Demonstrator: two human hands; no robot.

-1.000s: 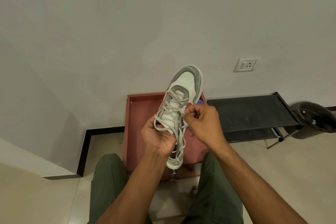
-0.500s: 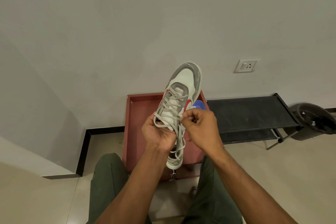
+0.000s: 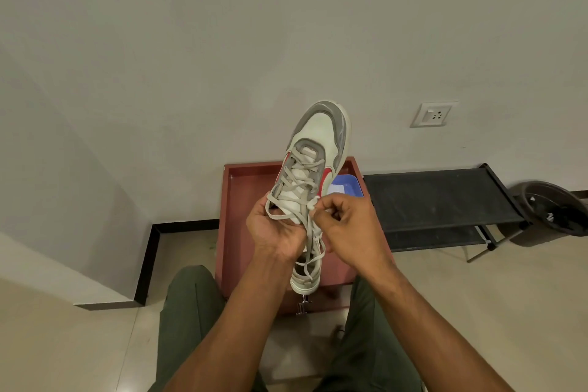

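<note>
Against a bare grey wall (image 3: 222,41) and above a red tray (image 3: 241,200) on the tiled floor (image 3: 509,296), I see the white-and-grey sneaker (image 3: 321,140) held toe-up in mid-air. The left hand (image 3: 276,232) grips it round the collar from beneath. The right hand (image 3: 353,226) pinches the lace (image 3: 309,226) by the top eyelets. I judge the shoe light and fairly stiff — best gripped at the heel — and the lace limp and flat, likely to slip unless it is pinched close to the eyelet.

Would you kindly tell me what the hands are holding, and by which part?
The left hand grips the sneaker round its middle; the right hand pinches its lace near the upper eyelets.
</note>
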